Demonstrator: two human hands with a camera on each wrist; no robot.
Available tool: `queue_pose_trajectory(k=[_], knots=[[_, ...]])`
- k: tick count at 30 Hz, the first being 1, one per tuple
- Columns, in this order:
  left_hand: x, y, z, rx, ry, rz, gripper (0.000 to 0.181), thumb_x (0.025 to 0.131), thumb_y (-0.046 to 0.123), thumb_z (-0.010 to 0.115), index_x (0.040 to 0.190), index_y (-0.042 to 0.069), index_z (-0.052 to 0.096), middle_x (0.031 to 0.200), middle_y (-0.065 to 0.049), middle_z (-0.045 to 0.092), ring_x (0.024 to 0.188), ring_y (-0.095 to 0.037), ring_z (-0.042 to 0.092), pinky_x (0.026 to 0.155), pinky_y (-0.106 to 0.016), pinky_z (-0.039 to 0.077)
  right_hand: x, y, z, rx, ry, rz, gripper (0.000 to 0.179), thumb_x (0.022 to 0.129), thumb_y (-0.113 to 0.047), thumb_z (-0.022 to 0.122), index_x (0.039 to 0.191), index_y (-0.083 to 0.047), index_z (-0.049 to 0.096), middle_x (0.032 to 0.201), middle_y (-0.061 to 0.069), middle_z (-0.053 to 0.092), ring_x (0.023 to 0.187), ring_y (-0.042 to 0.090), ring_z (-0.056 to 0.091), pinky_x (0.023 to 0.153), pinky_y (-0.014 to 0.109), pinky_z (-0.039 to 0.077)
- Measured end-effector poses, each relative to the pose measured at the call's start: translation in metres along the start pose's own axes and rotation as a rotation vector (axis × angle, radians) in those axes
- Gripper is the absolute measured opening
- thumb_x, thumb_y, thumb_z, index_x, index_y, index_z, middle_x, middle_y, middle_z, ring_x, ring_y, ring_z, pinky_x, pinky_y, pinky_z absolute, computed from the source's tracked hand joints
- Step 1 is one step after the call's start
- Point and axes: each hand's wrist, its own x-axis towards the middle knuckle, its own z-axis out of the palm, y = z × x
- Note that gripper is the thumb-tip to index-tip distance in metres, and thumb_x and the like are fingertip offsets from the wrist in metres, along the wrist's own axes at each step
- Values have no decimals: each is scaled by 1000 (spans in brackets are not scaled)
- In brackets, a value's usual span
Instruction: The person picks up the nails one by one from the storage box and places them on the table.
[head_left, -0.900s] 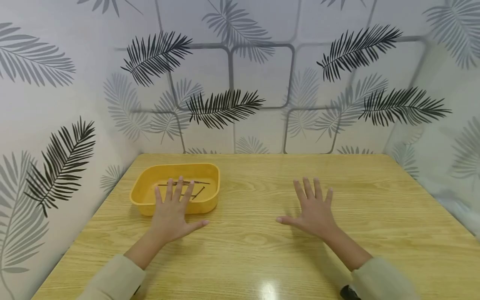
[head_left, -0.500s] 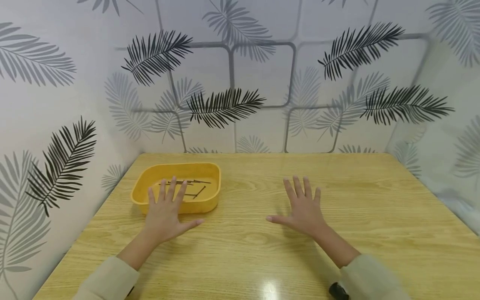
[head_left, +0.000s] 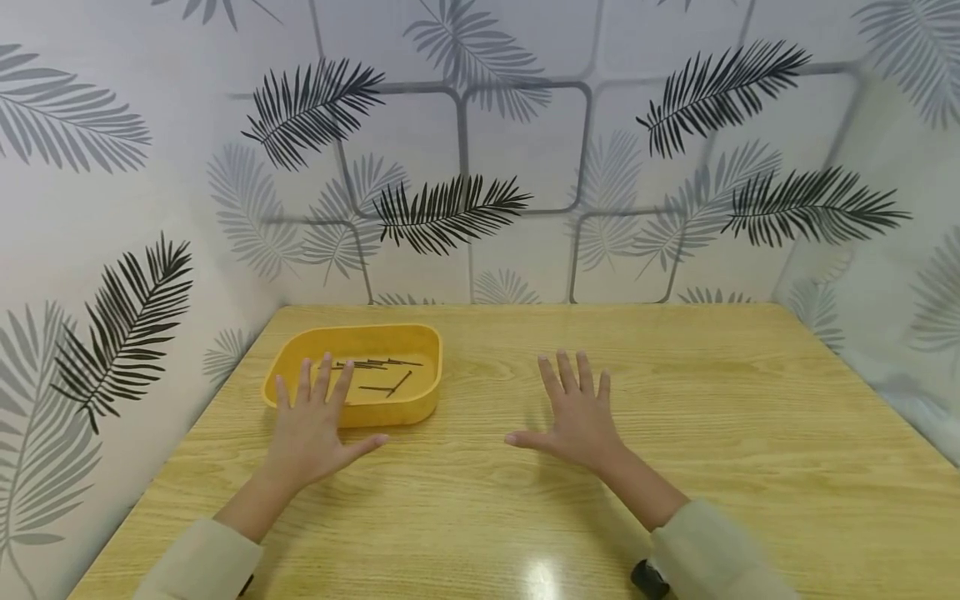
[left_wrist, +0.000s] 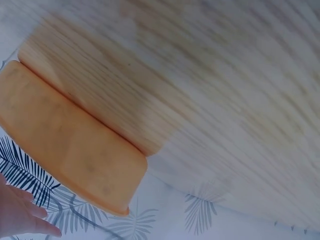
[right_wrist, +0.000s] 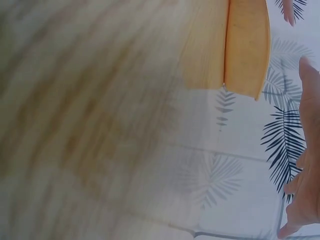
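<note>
A shallow yellow tray (head_left: 390, 412) stands toward the back left of the table. Inside it lie several thin dark nails or screws (head_left: 397, 385), too small to tell which. My left hand (head_left: 307, 442), fingers spread and straight, hovers in front of the tray and covers part of its near left side in the head view. Right of the tray, my right hand (head_left: 579, 425) hangs over the bare wood with its fingers spread. Neither hand holds anything. In the left wrist view the tray's side wall (left_wrist: 75, 140) shows near the fingers (left_wrist: 25, 215); the tray (right_wrist: 245, 50) also appears in the right wrist view.
The wooden table (head_left: 712, 433) runs back to a wall (head_left: 517, 150) printed with palm leaves. Another wall (head_left: 82, 250) borders it on the left. A small black object (head_left: 649, 578) sits by the right sleeve at the front.
Both hands have drifted to the left, still spread. More of the tray's contents shows now as the left hand has shifted off them. The tray has stayed in place.
</note>
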Motion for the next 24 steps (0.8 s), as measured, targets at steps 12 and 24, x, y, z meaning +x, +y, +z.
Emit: queue_pose_trajectory(k=[12, 24], knots=[[-4, -11, -1, -28, 30, -2, 106, 74, 75, 49, 150, 15, 7, 152, -26, 14, 136, -52, 11, 103, -73, 6, 5, -18, 9, -1, -33, 4, 112, 67, -73, 60, 148, -9, 17, 154, 21, 14, 141, 43, 2, 106, 69, 7], [-4, -24, -1, -41, 11, -21, 105, 75, 72, 52, 149, 10, 12, 150, -29, 15, 136, -53, 11, 104, -71, 8, 11, -32, 20, -6, -65, 14, 111, 68, -70, 62, 149, -9, 15, 154, 21, 14, 142, 43, 2, 107, 68, 7]])
